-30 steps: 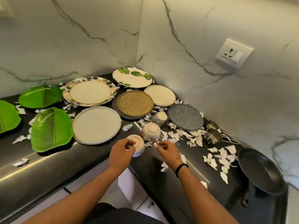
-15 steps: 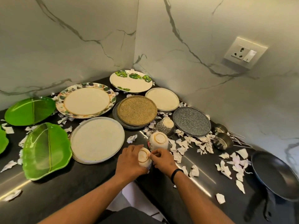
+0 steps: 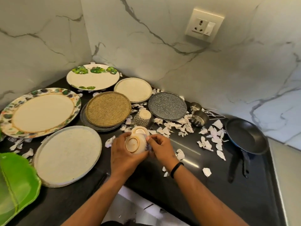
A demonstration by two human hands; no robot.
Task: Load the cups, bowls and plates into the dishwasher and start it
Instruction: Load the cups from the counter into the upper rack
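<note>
A small white bowl (image 3: 136, 143) is held upside down over the black counter (image 3: 187, 190), its gold-ringed base facing me. My left hand (image 3: 122, 154) grips it from the left and my right hand (image 3: 160, 149) grips it from the right. Just behind stands another upturned white bowl (image 3: 139, 130), then a dark patterned bowl (image 3: 143, 119). Plates lie around: a pale grey plate (image 3: 68, 155), a floral-rimmed plate (image 3: 40, 112), a leaf-print plate (image 3: 93, 77), a gold textured plate (image 3: 108, 108), a cream plate (image 3: 132, 89) and a dark speckled plate (image 3: 167, 106).
Torn paper scraps (image 3: 206, 142) litter the counter's middle and right. A black frying pan (image 3: 246, 137) sits at the right, two steel cups (image 3: 197, 117) by the wall. A green leaf-shaped plate (image 3: 14, 185) lies at the left edge. A wall socket (image 3: 203, 26) is above.
Both hands closed on the near white bowl and lifted it off the counter toward me, tilting its base up. The view has shifted closer and to the right.
</note>
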